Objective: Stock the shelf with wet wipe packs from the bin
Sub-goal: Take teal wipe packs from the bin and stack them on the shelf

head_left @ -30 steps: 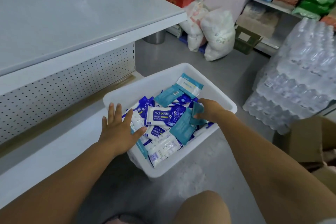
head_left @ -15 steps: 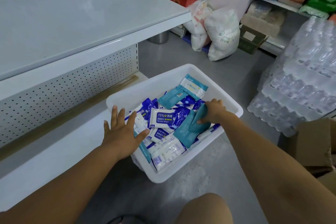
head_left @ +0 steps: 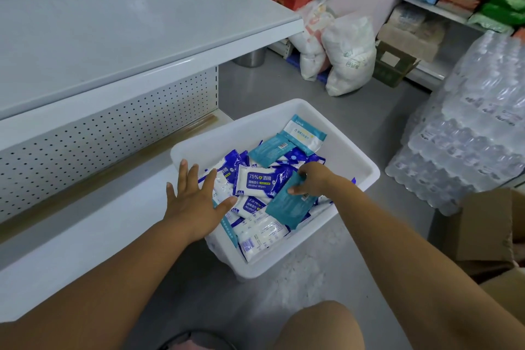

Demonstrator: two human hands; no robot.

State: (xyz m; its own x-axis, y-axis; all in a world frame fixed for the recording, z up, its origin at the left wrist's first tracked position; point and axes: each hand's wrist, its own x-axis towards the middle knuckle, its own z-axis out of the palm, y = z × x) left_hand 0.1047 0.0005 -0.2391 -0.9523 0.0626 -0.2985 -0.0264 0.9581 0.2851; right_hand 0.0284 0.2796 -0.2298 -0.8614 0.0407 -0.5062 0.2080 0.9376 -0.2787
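The job looks barely begun: the shelf (head_left: 113,37) in the upper left is bare, the bin (head_left: 284,270) in the middle is full of wipe packs (head_left: 255,180), the right hand (head_left: 315,179) pinches a teal pack (head_left: 287,206) there, and the left hand (head_left: 196,202) has straight, spread fingers.

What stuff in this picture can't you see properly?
Head view:
The bottom of the white bin: buried under wipe packs.
The teal pack: label too small, partly covered by the right hand.
Packs under the left hand: covered by it.
The cardboard box: cut off by the right edge.
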